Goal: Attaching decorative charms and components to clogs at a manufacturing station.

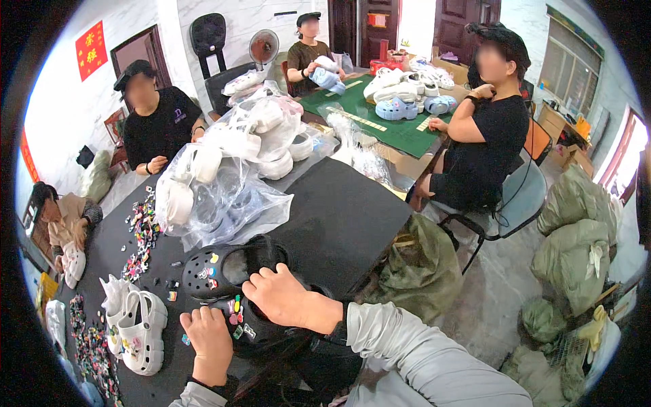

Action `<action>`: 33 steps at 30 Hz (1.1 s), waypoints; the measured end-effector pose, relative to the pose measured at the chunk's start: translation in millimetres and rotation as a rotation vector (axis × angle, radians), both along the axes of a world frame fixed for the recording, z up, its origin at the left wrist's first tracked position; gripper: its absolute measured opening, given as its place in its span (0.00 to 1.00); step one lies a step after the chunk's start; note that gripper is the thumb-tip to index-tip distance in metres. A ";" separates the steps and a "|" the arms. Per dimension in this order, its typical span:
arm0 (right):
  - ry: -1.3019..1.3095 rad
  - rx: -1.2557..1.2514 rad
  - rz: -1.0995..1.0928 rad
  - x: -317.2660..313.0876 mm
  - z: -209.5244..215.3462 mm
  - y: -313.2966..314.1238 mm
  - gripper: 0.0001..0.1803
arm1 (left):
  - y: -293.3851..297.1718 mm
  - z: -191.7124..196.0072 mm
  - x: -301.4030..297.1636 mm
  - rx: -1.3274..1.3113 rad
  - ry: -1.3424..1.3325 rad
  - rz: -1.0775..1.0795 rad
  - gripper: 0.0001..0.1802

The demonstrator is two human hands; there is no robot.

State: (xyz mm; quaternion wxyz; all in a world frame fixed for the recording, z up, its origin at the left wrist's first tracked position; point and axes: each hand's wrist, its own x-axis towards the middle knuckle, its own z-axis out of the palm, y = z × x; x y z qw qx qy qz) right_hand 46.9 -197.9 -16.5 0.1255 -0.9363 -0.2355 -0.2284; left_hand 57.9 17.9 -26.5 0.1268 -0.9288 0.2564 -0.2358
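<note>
Curling their fingers, the bare left hand (209, 339) and bare right hand (288, 295) flank small, brightly coloured charms (235, 310) low over the black tabletop (108, 258); whether either grips anything, I cannot tell. Just beyond both hands lies a black, perforated clog (194, 279), its long axis running roughly left to right with the toe leftward, the right hand nearer its side. Farther off, clear plastic bagging (237, 207) covers heaped white clogs (205, 163).
</note>
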 end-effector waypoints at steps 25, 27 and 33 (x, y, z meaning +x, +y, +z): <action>-0.015 -0.003 -0.001 5.2 5.6 10.7 0.10 | 6.4 27.3 -34.5 -0.067 0.260 0.025 0.11; 0.058 0.033 0.052 4.0 12.8 2.5 0.10 | -2.1 19.0 -32.2 -0.124 0.283 0.054 0.11; 0.106 -0.099 -0.020 -0.4 9.9 -9.4 0.27 | -21.1 19.9 -27.6 0.030 0.331 0.060 0.12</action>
